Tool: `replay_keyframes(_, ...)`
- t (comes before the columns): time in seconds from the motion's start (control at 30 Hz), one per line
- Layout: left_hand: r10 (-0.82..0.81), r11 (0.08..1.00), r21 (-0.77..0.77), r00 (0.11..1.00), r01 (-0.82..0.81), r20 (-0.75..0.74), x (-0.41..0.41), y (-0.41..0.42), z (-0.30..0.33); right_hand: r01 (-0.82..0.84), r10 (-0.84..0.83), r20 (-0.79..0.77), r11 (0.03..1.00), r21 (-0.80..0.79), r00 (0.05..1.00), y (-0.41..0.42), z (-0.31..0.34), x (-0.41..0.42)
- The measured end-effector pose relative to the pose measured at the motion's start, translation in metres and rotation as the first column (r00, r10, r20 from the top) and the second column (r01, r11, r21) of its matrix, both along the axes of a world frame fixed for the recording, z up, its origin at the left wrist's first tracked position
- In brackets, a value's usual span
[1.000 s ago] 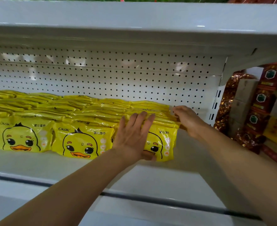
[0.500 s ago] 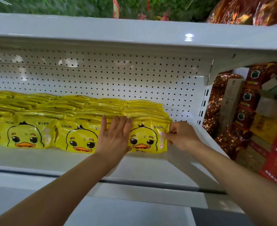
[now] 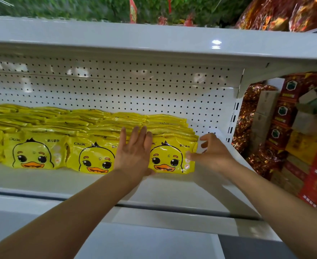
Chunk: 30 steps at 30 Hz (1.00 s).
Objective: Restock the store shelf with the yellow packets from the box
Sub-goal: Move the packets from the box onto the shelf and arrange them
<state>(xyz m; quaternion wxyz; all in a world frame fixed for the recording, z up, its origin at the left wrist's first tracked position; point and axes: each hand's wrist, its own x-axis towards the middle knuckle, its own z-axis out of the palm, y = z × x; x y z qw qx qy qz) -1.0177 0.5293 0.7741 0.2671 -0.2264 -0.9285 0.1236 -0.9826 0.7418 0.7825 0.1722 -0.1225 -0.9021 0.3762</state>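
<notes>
- The left hand [image 3: 134, 156] lies flat with straight fingers, released, pressing on the front faces of the yellow packets where the two rightmost rows meet.
- The right hand [image 3: 212, 156] is at the right edge of the rightmost front packet [image 3: 169, 157]; its fingers are loosely spread and motion-blurred, and I cannot tell whether they pinch the packet edge or only touch it.
- The white shelf [image 3: 60, 181] carries the yellow packets [image 3: 90, 124] in rows, standing on edge and leaning back, front to rear.
- Each front packet shows a duck face; a second front packet [image 3: 96, 158] stands just left of the left hand, and a third [image 3: 34, 152] further left.
- The rows stop near the right end of the shelf, with bare shelf surface to their right.
- A white perforated back panel [image 3: 135, 90] rises behind the packets.
- An upper shelf [image 3: 154, 40] spans above, with green foliage [image 3: 79, 6] on it.
- Red and gold packaged goods [image 3: 288, 113] fill the neighbouring bay to the right.
</notes>
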Motion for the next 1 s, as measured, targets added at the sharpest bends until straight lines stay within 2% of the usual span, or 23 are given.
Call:
replay_keyframes(0.07, -0.052, 0.997, 0.062, 0.998, 0.050, 0.030, 0.003, 0.002, 0.000, -0.067, 0.075, 0.108, 0.995, -0.076, 0.991, 0.003, 0.004, -0.001)
replay_keyframes(0.13, -0.062, 0.997, 0.059, 0.996, 0.058, 0.062, 0.003, 0.006, -0.003, -0.154, 0.168, 0.146, 0.983, -0.103, 0.975, 0.001, 0.002, -0.004)
replay_keyframes(0.2, -0.023, 0.999, 0.041, 0.997, 0.020, 0.075, -0.002, 0.008, -0.005, -0.195, 0.209, 0.123, 0.974, -0.115, 0.970, -0.001, -0.003, -0.010)
replay_keyframes(0.43, 0.046, 0.999, -0.021, 0.993, -0.044, 0.109, -0.017, 0.019, 0.003, -0.196, 0.195, 0.015, 0.980, 0.031, 0.981, -0.005, -0.003, -0.017)
replay_keyframes(0.6, 0.041, 0.999, 0.010, 0.991, -0.042, 0.129, -0.015, 0.020, 0.003, -0.193, 0.197, -0.059, 0.978, 0.074, 0.979, -0.004, -0.008, -0.012)
replay_keyframes(0.67, 0.025, 0.998, 0.061, 0.988, -0.034, 0.151, -0.014, 0.019, 0.006, -0.220, 0.220, -0.034, 0.976, -0.004, 0.975, 0.003, -0.004, -0.013)
replay_keyframes(0.77, 0.041, 0.989, 0.136, 0.985, -0.065, 0.167, -0.015, 0.016, 0.016, -0.200, 0.198, -0.035, 0.940, -0.276, 0.980, 0.019, 0.008, -0.023)
replay_keyframes(0.8, 0.056, 0.987, 0.137, 0.983, -0.081, 0.175, -0.018, 0.015, 0.018, -0.190, 0.192, -0.025, 0.928, -0.320, 0.981, 0.024, 0.012, -0.028)
replay_keyframes(0.9, 0.071, 0.990, 0.105, 0.978, -0.093, 0.196, -0.026, 0.012, 0.022, -0.213, 0.233, 0.010, 0.906, -0.367, 0.972, 0.028, 0.022, -0.045)
replay_keyframes(1.0, 0.070, 0.992, 0.086, 0.976, -0.090, 0.205, -0.030, 0.010, 0.020, -0.297, 0.350, 0.059, 0.862, -0.412, 0.935, 0.022, 0.022, -0.057)
